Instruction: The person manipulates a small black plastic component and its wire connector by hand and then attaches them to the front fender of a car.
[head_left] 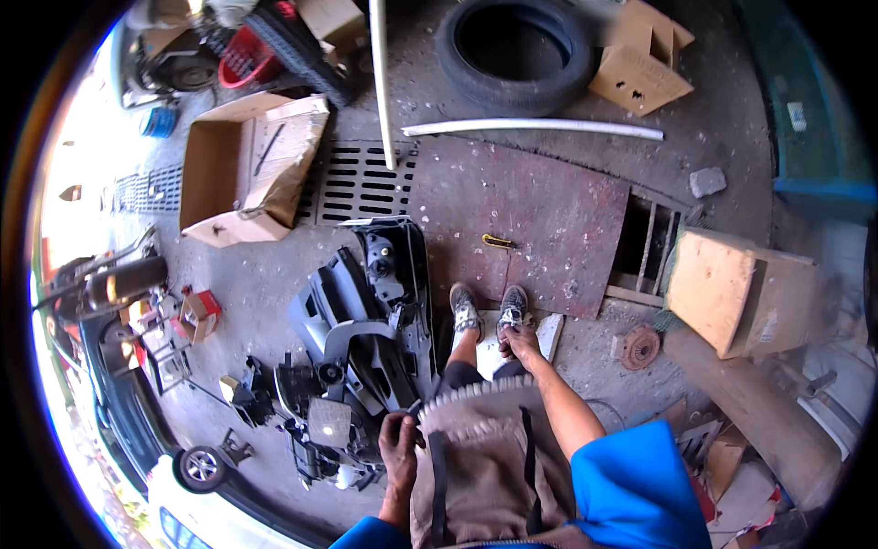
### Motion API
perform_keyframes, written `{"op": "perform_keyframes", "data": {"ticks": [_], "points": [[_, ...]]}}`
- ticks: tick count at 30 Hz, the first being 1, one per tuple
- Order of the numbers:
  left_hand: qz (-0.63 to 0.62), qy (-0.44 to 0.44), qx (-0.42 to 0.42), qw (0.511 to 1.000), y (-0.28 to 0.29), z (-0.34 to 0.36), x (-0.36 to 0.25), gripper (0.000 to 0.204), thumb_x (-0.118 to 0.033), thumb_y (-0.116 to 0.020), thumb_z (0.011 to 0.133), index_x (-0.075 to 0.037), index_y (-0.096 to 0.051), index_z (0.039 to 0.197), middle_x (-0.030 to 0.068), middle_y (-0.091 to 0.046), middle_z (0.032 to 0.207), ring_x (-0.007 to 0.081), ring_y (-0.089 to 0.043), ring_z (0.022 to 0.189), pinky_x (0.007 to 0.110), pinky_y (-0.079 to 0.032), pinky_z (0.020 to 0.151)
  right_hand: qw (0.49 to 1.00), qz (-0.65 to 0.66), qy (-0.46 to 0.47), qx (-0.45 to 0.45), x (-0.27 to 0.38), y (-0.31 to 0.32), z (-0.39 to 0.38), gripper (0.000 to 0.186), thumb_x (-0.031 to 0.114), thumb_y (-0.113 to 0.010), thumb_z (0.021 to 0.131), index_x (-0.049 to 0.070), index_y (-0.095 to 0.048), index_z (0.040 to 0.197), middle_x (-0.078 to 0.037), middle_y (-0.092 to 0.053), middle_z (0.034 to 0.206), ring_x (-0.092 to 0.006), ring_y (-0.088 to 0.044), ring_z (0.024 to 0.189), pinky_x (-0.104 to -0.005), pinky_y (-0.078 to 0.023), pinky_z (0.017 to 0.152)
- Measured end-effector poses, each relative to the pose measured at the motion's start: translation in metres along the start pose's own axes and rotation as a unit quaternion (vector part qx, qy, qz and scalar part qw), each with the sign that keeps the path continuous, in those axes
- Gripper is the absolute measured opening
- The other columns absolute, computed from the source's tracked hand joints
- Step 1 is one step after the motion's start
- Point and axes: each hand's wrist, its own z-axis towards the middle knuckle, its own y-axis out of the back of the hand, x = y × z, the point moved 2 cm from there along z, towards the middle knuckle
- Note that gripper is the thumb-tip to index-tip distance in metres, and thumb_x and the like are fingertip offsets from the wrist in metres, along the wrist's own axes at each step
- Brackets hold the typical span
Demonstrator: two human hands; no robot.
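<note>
Stretching forward, right hand [519, 342] outreaches curled left hand [400, 443]

Left hand [400, 446] beside black plastic parts [370, 359].

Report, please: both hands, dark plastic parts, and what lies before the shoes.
Left hand near dark plastic parts, contact unclear. Right hand by right shoe, grip unclear. Small yellow tool on reddish plate, ahead.

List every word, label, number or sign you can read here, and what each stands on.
No text here is clear enough to quote.
Pale label on the green panel, right: too small to read.
Pale patch on the tan box, right: too blurred to read.
</note>
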Motion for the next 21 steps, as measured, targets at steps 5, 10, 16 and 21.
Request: {"op": "perform_keyframes", "data": {"ticks": [5, 10, 16, 21], "points": [[0.197, 0.018, 0.106, 0.975, -0.075, 0.163, 0.046, 0.022, -0.02, -0.062, 0.095, 0.0, -0.056, 0.098, 0.0033, -0.057, 0.078, 0.0094, -0.053, 0.066, 0.024, -0.045, 0.058, 0.98, 0.194, 0.033, 0.01, -0.018, -0.002, 0.176, 0.033, 0.036, -0.055, 0.097, 0.008, -0.061, 0.08, -0.005, -0.061, 0.061, -0.0171, -0.058, 0.046, -0.0307, -0.044, 0.042], [0.305, -0.011, 0.183, 0.935, -0.147, 0.279, 0.119, 0.022, -0.019, -0.061, 0.094, 0.001, -0.055, 0.098, 0.006, -0.058, 0.08, 0.0151, -0.057, 0.075, 0.028, -0.047, 0.07, 0.969, 0.238, -0.047, -0.04, -0.015, -0.006, 0.341, 0.031, 0.036, -0.052, 0.095, 0.009, -0.059, 0.083, -0.006, -0.062, 0.062, -0.0172, -0.056, 0.045, -0.0291, -0.042, 0.04], [0.319, -0.105, 0.23, 0.914, -0.171, 0.306, 0.152, 0.021, -0.01, -0.071, 0.081, -0.001, -0.058, 0.095, 0.0131, -0.062, 0.08, 0.0297, -0.061, 0.068, 0.037, -0.049, 0.061, 0.888, 0.385, -0.062, -0.245, 0.005, -0.017, 0.479, 0.039, 0.04, -0.06, 0.095, 0.007, -0.055, 0.075, -0.006, -0.06, 0.064, -0.0129, -0.055, 0.046, -0.0258, -0.041, 0.037], [0.278, -0.1, 0.191, 0.936, -0.163, 0.315, 0.156, 0.022, -0.011, -0.071, 0.082, -0.001, -0.059, 0.096, 0.0116, -0.062, 0.078, 0.0261, -0.06, 0.066, 0.035, -0.048, 0.061, 0.858, 0.193, -0.047, -0.474, -0.014, 0.006, 0.559, 0.046, 0.032, -0.082, 0.071, -0.003, -0.062, 0.094, -0.019, -0.07, 0.094, -0.0386, -0.068, 0.083, -0.0376, -0.054, 0.082]]}}
